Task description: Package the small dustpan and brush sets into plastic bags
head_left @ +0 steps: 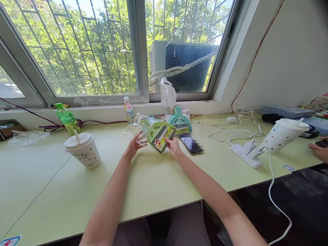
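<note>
- Green dustpan (151,132), one, labelled: held tilted above the worktop (148,191), in front of the teal dustpan (179,119).
- Right hand (174,147): fingers closed on the green dustpan's lower right edge, by the label.
- Left hand (132,146): fingers parted and curved, beside the clear wrap (133,127); contact with the film cannot be told.
- Hazard, slipping: a one-edge hold could let the pan swing or drop if the grip loosens.
- Hazard, snagging: loose film might catch fingers, or drag the nearby bottle (128,110) if pulled sharply.
- Hazard, knocking: phone (190,144) near the right hand; a careless wrist could push it.
</note>
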`<state>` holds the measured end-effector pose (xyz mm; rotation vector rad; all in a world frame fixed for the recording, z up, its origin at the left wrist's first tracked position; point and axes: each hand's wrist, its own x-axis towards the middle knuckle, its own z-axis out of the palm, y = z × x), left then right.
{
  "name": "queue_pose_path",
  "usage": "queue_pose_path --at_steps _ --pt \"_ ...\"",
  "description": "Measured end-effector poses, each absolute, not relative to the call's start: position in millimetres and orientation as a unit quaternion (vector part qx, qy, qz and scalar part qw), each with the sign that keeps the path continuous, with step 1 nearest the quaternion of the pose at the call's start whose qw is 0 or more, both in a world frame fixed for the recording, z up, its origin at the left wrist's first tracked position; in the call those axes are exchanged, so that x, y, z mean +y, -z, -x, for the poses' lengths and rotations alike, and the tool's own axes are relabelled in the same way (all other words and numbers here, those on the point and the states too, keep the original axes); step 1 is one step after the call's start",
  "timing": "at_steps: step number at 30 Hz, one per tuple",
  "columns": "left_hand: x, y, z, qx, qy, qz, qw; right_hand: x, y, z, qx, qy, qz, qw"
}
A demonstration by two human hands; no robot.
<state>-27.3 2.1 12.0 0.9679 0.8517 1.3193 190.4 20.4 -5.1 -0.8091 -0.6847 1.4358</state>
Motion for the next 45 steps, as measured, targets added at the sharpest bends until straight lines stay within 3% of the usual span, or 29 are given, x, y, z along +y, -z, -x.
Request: queue_pose_path --at_steps 8,15,22,32,41,45 --pt "-2 -7 4 0.371 -0.511 -0.493 0.599 19 4 -190 -0.328 -0.616 0.354 0.622" --pt "5 -3 -3 0.402 -0.588 -0.404 0.574 16 1 -184 -0.375 -0.586 0.345 0.63" --pt "-8 -2 -35 0.382 -0.451 -0.441 0.676 17 9 -185 -0.278 -0.575 0.373 0.673" --pt "-7 -3 -50 0.398 -0.56 -0.436 0.581 18 9 -183 -0.284 -0.59 0.347 0.671" --pt "-10 5 -60 0.406 -0.532 -0.476 0.57 20 14 -186 -0.259 -0.564 0.365 0.695" --pt "-7 6 -58 0.398 -0.495 -0.469 0.614 20 15 -187 -0.239 -0.572 0.365 0.694"
